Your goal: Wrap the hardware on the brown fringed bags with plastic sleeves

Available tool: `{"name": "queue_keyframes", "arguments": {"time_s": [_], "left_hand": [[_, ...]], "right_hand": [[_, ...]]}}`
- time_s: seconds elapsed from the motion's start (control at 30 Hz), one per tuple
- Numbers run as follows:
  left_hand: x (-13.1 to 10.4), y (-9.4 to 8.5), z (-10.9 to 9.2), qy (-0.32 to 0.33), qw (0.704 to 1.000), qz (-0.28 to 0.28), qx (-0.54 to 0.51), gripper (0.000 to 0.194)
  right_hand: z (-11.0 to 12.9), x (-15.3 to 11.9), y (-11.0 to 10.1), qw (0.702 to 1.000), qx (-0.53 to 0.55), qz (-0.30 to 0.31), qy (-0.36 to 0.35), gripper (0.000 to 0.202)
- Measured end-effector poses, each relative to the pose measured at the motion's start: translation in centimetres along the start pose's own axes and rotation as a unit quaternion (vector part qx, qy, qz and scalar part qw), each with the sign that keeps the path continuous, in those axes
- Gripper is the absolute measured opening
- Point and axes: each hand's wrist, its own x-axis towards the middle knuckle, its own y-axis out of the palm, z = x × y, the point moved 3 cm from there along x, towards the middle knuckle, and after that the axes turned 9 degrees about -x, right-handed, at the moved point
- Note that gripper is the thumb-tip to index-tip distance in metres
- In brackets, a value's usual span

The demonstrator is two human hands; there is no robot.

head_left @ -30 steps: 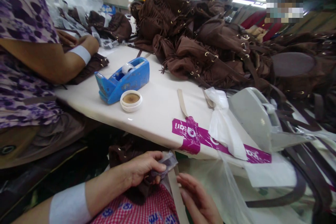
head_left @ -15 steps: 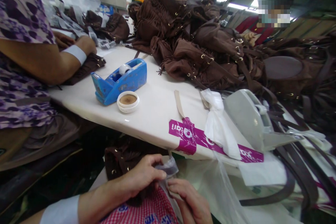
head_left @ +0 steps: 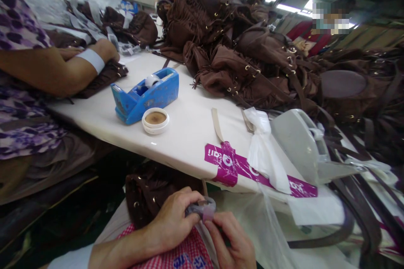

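Low in the head view, over my lap, my left hand [head_left: 176, 220] grips a translucent plastic strip [head_left: 202, 207] that curls round on itself. Something dark shows inside the curl, too covered to name. From the right, my right hand [head_left: 232, 239] pinches the strip's near edge, thumb and finger together, where a pinkish patch shows. A pale strap hangs below my fingers, over a red checked cloth with blue print [head_left: 189, 256]. Behind my left hand lies a dark brown bag [head_left: 142, 199] with metal eyelets, partly hidden by my wrist.
Past the white table's edge [head_left: 186, 151] stand a blue tape dispenser [head_left: 147, 96], a round white tub [head_left: 155, 121] and a grey tape dispenser [head_left: 298, 145]. Bunched white plastic [head_left: 263, 151] lies between. Brown fringed bags [head_left: 227, 63] are heaped behind. A co-worker's arm [head_left: 63, 69] rests at left.
The plastic strip, flatter and standing up before, is now curled round. My right hand has risen slightly, closer to my left fingers. The camera view has shifted a little.
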Motion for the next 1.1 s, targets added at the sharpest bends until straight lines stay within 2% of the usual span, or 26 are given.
{"name": "queue_keyframes", "arguments": {"time_s": [0.07, 0.2, 0.3, 0.47, 0.63, 0.83, 1.1], "left_hand": [[0.0, 0.2, 0.3, 0.009, 1.000, 0.013, 0.027, 0.021], [-0.1, 0.5, 0.9, 0.013, 0.998, 0.024, 0.063, 0.013], [-0.2, 0.6, 1.1, 0.010, 0.997, 0.030, 0.074, 0.011], [-0.4, 0.5, 1.0, 0.007, 0.994, 0.041, 0.100, 0.011], [-0.5, 0.1, 0.3, 0.005, 0.996, 0.048, 0.069, 0.023], [-0.7, -0.1, -0.1, -0.006, 0.996, 0.040, 0.080, 0.030], [-0.8, 0.1, -0.2, 0.043, 0.992, 0.056, 0.104, 0.017]], "right_hand": [[0.3, 0.0, -0.1, 1.000, -0.014, -0.009, 0.016, 0.017], [0.2, 0.4, -0.3, 0.999, -0.012, -0.011, 0.045, 0.027], [0.1, 1.0, -0.3, 0.998, -0.017, 0.048, 0.039, 0.029], [0.8, 2.3, -0.4, 0.984, -0.049, 0.151, 0.080, 0.015], [1.0, 3.1, -0.4, 0.970, -0.007, 0.216, 0.109, 0.014], [0.2, 2.3, 0.4, 0.959, 0.131, 0.190, 0.166, 0.013], [-0.5, 1.2, 0.7, 0.971, 0.178, 0.101, 0.125, 0.014]]}}
